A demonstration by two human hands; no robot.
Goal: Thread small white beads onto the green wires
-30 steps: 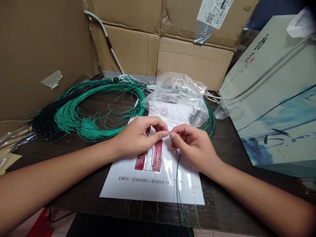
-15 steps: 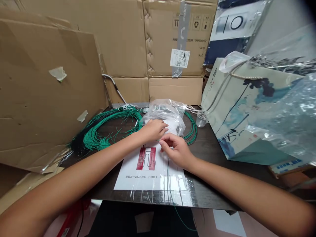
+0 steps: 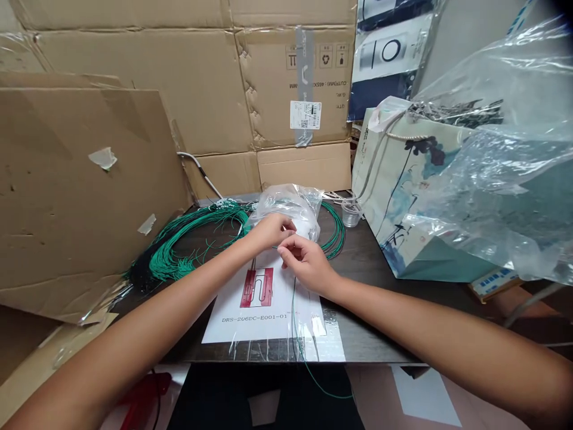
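My right hand (image 3: 308, 261) is closed, thumb and forefinger pinched at a thin green wire (image 3: 294, 313). The wire hangs from under that hand, across the printed sheet and over the table's front edge. My left hand (image 3: 272, 230) is just left of and behind the right, at the near side of a clear plastic bag (image 3: 290, 197) with white contents. Its fingers are curled inward; what they hold, if anything, is too small to make out. Below the hands, the taped-down sheet (image 3: 250, 328) shows a red picture with a wire shape and the text "DRS-206DC-E001-01".
A large bundle of green wires (image 3: 168, 257) lies left on the dark table (image 3: 367, 257); a green wire coil (image 3: 338, 236) sits right of the bag. Farther right are a small clear cup (image 3: 351, 214) and a painted paper bag (image 3: 403, 197). Cardboard (image 3: 89, 191) walls the left and back.
The left fingers have drawn back from the plastic bag and curled, close to the right fingertips. The right hand still pinches the wire. The whole view has shifted slightly.
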